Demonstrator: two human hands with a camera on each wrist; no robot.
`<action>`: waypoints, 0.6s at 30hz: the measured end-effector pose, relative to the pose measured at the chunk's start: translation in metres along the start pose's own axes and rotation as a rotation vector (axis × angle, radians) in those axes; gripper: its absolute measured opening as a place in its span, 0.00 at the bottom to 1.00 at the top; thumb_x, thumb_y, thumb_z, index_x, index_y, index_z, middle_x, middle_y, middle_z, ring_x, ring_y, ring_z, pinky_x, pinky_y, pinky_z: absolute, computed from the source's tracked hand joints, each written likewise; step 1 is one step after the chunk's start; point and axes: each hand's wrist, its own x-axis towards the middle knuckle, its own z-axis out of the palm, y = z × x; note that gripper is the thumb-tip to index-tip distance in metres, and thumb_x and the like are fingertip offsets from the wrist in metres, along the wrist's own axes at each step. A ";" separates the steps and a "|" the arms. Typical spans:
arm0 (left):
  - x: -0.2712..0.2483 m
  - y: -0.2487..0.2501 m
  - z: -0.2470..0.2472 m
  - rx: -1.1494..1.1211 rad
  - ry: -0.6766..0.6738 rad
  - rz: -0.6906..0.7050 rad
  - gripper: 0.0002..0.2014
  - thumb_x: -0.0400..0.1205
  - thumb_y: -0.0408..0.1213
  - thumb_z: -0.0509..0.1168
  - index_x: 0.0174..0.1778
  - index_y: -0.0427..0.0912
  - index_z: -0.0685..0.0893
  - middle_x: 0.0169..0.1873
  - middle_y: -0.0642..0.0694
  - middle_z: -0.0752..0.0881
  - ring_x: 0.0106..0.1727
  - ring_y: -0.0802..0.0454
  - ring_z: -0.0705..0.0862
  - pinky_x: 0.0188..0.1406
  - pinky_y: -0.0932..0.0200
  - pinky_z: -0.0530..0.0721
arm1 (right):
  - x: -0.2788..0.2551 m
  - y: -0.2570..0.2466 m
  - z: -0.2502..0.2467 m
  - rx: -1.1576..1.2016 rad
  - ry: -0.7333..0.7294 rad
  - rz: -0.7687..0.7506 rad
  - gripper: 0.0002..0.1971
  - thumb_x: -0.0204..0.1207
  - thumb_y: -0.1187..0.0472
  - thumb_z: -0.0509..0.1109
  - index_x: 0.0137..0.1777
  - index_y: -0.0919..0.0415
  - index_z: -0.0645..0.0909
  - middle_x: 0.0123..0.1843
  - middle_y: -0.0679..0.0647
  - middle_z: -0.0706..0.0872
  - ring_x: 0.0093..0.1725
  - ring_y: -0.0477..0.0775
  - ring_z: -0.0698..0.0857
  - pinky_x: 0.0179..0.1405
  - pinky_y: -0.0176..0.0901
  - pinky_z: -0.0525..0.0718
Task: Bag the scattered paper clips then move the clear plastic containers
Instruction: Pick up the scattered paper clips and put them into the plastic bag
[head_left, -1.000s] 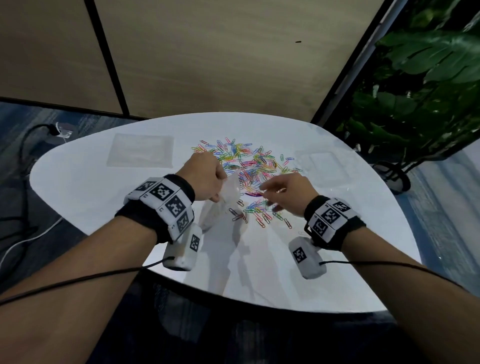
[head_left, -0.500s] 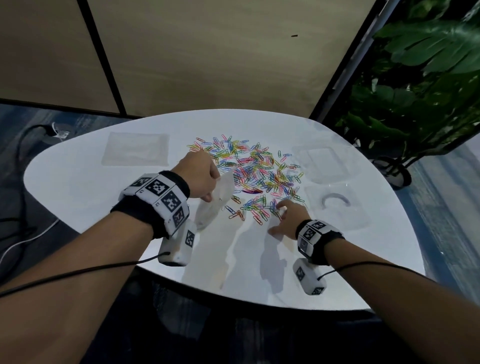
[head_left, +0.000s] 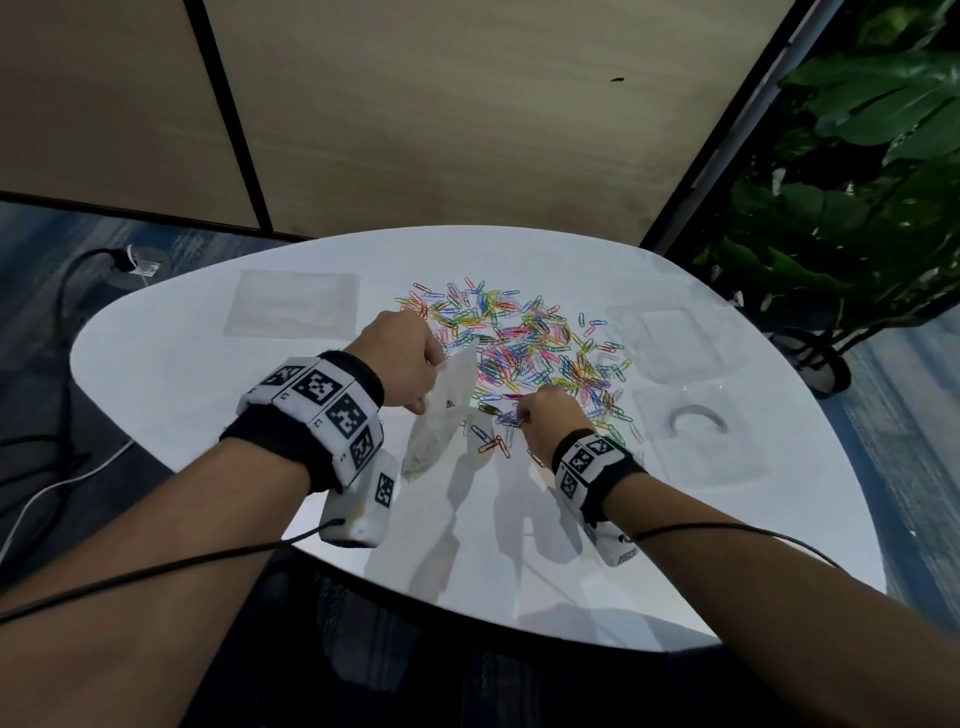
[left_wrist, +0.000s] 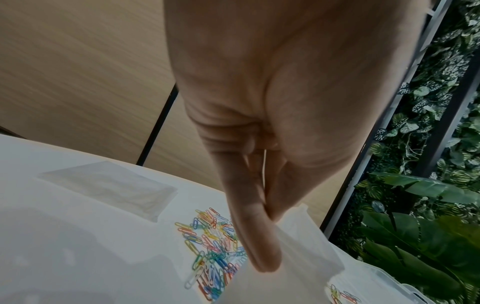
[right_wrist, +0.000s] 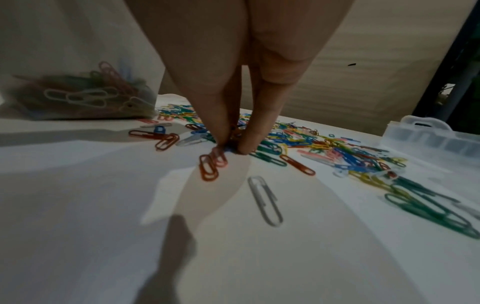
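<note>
Coloured paper clips (head_left: 530, 343) lie scattered in a heap mid-table. My left hand (head_left: 434, 384) pinches the top edge of a clear plastic bag (head_left: 441, 421) that hangs to the table, with several clips (right_wrist: 85, 92) at its bottom. The left wrist view shows thumb and finger (left_wrist: 259, 236) closed on the bag's rim (left_wrist: 298, 242). My right hand (head_left: 522, 418) is down at the heap's near edge, thumb and forefinger (right_wrist: 249, 133) pinching a few clips (right_wrist: 233, 131) on the tabletop. Two clear plastic containers (head_left: 670, 338) (head_left: 696, 431) sit right of the heap.
A flat clear bag (head_left: 293, 306) lies at the table's far left. Loose clips (right_wrist: 265, 197) lie near my right wrist. The white table (head_left: 208, 395) ends in a curved near edge. A leafy plant (head_left: 857, 208) stands right; cables (head_left: 62, 467) lie on the floor left.
My right hand left the bag's mouth, dropped to the near edge of the heap, then shifted slightly left and closed its fingertips on clips. The left hand kept holding the bag.
</note>
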 end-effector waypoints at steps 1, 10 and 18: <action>0.000 0.000 0.000 -0.001 0.001 -0.003 0.14 0.82 0.22 0.61 0.48 0.36 0.92 0.36 0.41 0.93 0.32 0.45 0.94 0.46 0.47 0.94 | 0.001 0.001 -0.002 0.021 -0.003 0.012 0.12 0.77 0.71 0.64 0.49 0.62 0.89 0.50 0.60 0.87 0.47 0.59 0.87 0.49 0.48 0.89; -0.002 0.004 0.002 0.035 -0.012 -0.011 0.13 0.83 0.24 0.63 0.54 0.36 0.92 0.38 0.40 0.93 0.34 0.45 0.94 0.51 0.47 0.93 | 0.006 0.028 -0.040 1.104 -0.125 0.492 0.02 0.69 0.66 0.80 0.41 0.64 0.91 0.44 0.64 0.92 0.46 0.58 0.92 0.56 0.48 0.89; -0.004 0.007 0.003 0.029 -0.018 0.002 0.15 0.83 0.25 0.60 0.56 0.38 0.91 0.38 0.39 0.94 0.34 0.47 0.94 0.53 0.51 0.92 | -0.017 -0.026 -0.091 1.799 -0.272 0.225 0.11 0.77 0.69 0.73 0.58 0.72 0.83 0.52 0.62 0.90 0.56 0.53 0.90 0.56 0.38 0.88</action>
